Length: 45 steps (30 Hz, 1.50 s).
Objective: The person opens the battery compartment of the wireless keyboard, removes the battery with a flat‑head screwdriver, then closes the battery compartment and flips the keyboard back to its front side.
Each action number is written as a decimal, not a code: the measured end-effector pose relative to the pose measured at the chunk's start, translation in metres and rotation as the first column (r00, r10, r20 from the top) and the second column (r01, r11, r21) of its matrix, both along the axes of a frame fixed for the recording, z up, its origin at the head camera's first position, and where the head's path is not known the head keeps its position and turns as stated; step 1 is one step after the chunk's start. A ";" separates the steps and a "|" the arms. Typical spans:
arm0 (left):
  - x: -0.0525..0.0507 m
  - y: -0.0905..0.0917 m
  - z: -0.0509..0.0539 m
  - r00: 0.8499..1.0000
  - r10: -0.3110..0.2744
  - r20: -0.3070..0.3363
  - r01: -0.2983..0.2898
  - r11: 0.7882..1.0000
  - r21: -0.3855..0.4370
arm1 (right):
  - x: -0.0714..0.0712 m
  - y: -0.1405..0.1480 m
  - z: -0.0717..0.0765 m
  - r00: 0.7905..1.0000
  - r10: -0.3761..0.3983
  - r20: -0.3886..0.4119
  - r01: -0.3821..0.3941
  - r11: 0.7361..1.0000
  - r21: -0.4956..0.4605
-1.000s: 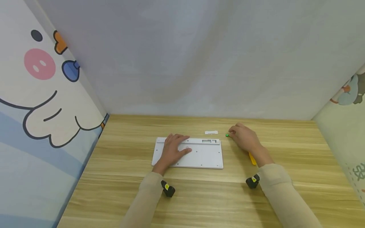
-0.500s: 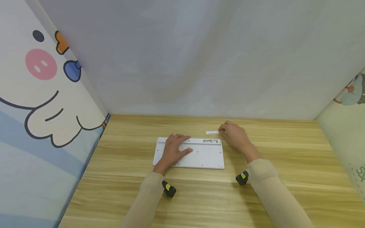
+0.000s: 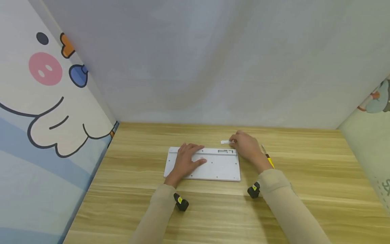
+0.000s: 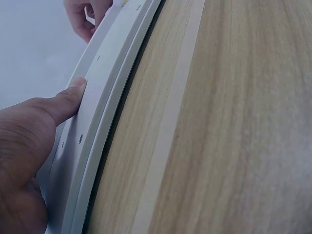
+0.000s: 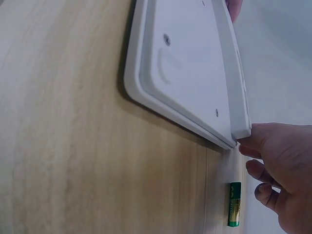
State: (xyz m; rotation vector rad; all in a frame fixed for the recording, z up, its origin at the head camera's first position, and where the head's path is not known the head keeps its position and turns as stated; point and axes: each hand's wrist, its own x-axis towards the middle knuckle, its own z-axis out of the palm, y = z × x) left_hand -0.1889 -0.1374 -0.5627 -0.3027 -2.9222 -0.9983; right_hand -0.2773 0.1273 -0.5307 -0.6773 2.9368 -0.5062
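A white keyboard [image 3: 223, 169] lies underside up on the wooden table, its slotted compartment [image 3: 225, 151] uncovered at the upper right. My left hand [image 3: 185, 164] rests on its left half, fingers and thumb spread; the thumb [image 4: 73, 97] presses the surface in the left wrist view. Beyond the keyboard's upper right corner, my right hand [image 3: 247, 147] bends its fingers over the right end of a small white strip [image 3: 224, 142] and seems to pinch it; the fingertips are partly hidden. In the right wrist view a green battery [image 5: 234, 204] lies beside my right hand [image 5: 287, 170].
A screwdriver with a yellow handle [image 3: 270, 162] lies right of the keyboard, partly behind my right forearm. The table [image 3: 213, 210] meets a pale curtain [image 3: 195, 84] at its back edge. Printed cloth hangs at the left and right.
My right hand has moved left from near the green battery to the white strip, its fingers now over the strip's right end. The screwdriver has come into fuller view. My left hand stays in place.
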 end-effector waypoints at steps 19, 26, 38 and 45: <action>0.000 0.001 -0.001 1.000 0.016 0.023 -0.016 1.000 -0.004 | 0.003 -0.007 0.001 0.999 -0.033 -0.031 0.033 0.999 0.001; 0.000 0.000 0.000 1.000 0.003 -0.002 -0.003 1.000 0.005 | 0.002 -0.008 0.000 0.998 -0.022 -0.057 0.024 1.000 0.020; 0.001 0.001 0.001 1.000 -0.001 -0.012 0.001 1.000 0.004 | 0.002 -0.002 -0.001 0.995 0.019 -0.100 -0.017 1.000 0.015; 0.001 0.000 0.001 1.000 -0.003 -0.028 0.004 1.000 0.010 | 0.006 0.000 0.003 0.995 0.024 -0.100 -0.024 1.000 0.004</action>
